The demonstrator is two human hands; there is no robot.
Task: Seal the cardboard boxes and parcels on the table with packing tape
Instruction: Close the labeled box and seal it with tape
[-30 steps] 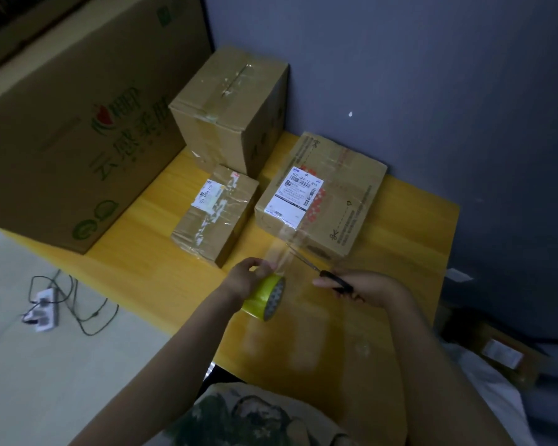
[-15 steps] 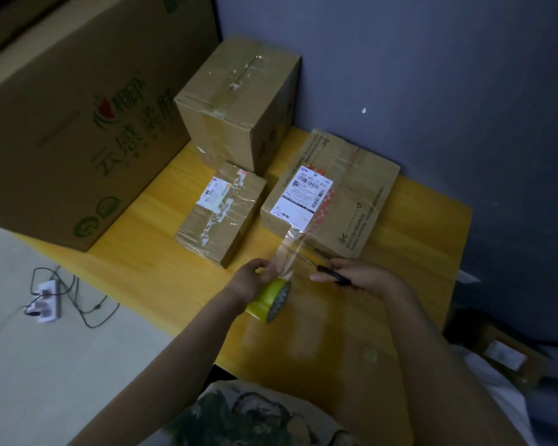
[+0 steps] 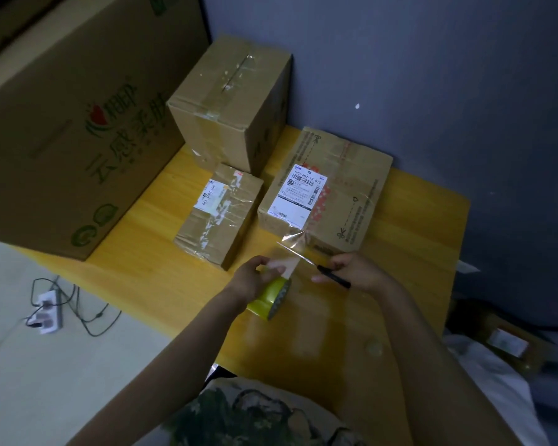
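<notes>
Yellow wooden surface point(image 3: 416, 252) against a grey-blue wall. A big printed carton point(image 3: 78, 123) overhangs its far left edge. Tall box point(image 3: 229, 101) stands in the back corner, with old tape along its top seam. Flat parcel point(image 3: 345, 194) lies just right of it, white shipping label facing up. Small parcel point(image 3: 219, 217) sits in front of the tall box and beside the flat parcel, patched with clear tape.

Left hand point(image 3: 255, 278) is near the front of the surface, its fingers curled round a yellow-green tape roll point(image 3: 271, 299). A clear tape strip point(image 3: 295, 249) runs from the roll up to the near edge of the flat parcel. Right hand point(image 3: 358, 272) is just beside it, fingers closed on the black handles of scissors point(image 3: 334, 277), whose blade reaches the strip. Whether the blades are apart cannot be told.

A power strip point(image 3: 47, 312) with cords lies on the floor at left.
</notes>
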